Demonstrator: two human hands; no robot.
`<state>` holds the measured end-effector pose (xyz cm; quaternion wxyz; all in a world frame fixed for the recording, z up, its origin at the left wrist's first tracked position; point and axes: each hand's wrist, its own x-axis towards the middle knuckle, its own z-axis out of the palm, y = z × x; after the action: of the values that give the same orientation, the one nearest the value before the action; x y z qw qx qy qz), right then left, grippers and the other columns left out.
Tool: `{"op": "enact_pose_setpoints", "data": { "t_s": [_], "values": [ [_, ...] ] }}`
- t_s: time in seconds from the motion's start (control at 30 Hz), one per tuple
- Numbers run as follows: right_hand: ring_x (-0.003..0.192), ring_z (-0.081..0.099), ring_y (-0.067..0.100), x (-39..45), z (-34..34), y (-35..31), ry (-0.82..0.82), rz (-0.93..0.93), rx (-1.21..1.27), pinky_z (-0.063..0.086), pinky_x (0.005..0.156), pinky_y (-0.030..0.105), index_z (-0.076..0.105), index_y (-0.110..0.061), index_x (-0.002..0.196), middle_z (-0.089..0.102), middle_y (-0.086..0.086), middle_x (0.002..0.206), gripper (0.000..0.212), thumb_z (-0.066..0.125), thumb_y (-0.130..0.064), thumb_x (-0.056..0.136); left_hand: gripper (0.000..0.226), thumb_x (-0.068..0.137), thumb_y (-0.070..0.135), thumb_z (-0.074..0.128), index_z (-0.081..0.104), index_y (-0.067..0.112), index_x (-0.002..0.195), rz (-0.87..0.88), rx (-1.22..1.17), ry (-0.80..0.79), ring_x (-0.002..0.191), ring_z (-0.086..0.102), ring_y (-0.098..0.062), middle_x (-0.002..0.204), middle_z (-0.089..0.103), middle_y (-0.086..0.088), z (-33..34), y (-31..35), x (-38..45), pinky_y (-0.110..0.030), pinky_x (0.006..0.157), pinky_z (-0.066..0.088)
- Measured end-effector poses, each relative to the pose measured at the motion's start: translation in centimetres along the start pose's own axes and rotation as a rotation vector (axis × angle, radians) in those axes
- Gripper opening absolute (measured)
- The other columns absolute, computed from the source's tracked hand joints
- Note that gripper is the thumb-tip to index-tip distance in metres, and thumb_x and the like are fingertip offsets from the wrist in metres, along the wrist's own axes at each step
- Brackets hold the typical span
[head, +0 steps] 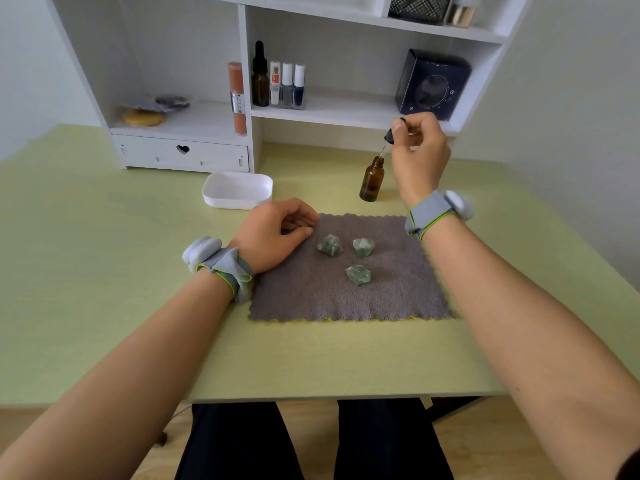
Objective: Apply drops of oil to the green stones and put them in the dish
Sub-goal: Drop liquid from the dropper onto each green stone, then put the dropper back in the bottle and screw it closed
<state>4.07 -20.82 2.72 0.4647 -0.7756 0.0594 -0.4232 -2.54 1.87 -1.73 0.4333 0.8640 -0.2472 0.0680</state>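
Observation:
Three green stones lie on a grey cloth (pixel 346 303): one at the left (pixel 329 244), one at the right (pixel 363 247), one nearer me (pixel 358 274). An open amber oil bottle (pixel 372 180) stands behind the cloth. My right hand (pixel 420 154) pinches the black dropper (pixel 388 138), its glass tip just above the bottle's mouth. My left hand (pixel 277 233) rests on the cloth's left edge, fingers loosely curled and holding nothing. A white dish (pixel 237 189) sits on the table behind my left hand.
A white shelf unit (pixel 194 133) stands at the back with a second amber dropper bottle (pixel 260 77), small polish bottles (pixel 287 85), an orange tube (pixel 237 98) and a dark blue box (pixel 431 84). The table (pixel 104 271) is pale green.

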Motion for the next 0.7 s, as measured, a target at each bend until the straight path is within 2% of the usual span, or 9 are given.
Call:
{"op": "enact_pose_setpoints", "data": {
  "t_s": [0.2,0.47,0.6,0.7],
  "values": [
    [0.078,0.057,0.01,-0.7,-0.1,0.9,-0.068,0.001,-0.026,0.039,0.068,0.003,0.069,-0.006,0.097,0.066,-0.006,0.088,0.015,0.064,-0.019,0.097,0.021,0.086,0.001,0.063,0.069,0.007,0.106,-0.01,-0.01,0.002,0.091,0.066,-0.012,0.099,0.072,-0.004,0.1,0.2,0.0,-0.021,0.089,0.051],
    [0.085,0.059,0.012,-1.4,-0.3,1.5,-0.163,-0.003,-0.063,0.039,0.074,0.004,0.072,-0.008,0.1,0.069,-0.002,0.092,0.013,0.064,-0.017,0.096,0.021,0.086,0.001,0.063,0.069,0.008,0.105,-0.005,0.0,0.005,0.09,0.067,-0.012,0.098,0.072,-0.003,0.0,0.1,0.0,-0.02,0.088,0.052],
    [0.088,0.059,0.013,-1.7,-0.4,1.8,-0.174,0.009,-0.066,0.044,0.08,0.015,0.073,-0.007,0.103,0.073,0.004,0.1,0.016,0.063,-0.019,0.097,0.021,0.086,0.003,0.064,0.069,0.009,0.105,-0.005,0.006,0.003,0.09,0.067,-0.011,0.098,0.072,-0.001,0.1,0.0,0.1,-0.019,0.088,0.052],
    [0.088,0.059,0.013,-1.8,-0.6,1.9,-0.18,0.02,-0.063,0.044,0.082,0.018,0.072,-0.007,0.104,0.073,0.005,0.101,0.018,0.063,-0.02,0.098,0.021,0.086,0.003,0.064,0.069,0.01,0.105,-0.009,0.01,0.001,0.09,0.067,-0.011,0.098,0.073,-0.001,0.2,0.0,0.1,-0.019,0.088,0.052]
  ]
}}
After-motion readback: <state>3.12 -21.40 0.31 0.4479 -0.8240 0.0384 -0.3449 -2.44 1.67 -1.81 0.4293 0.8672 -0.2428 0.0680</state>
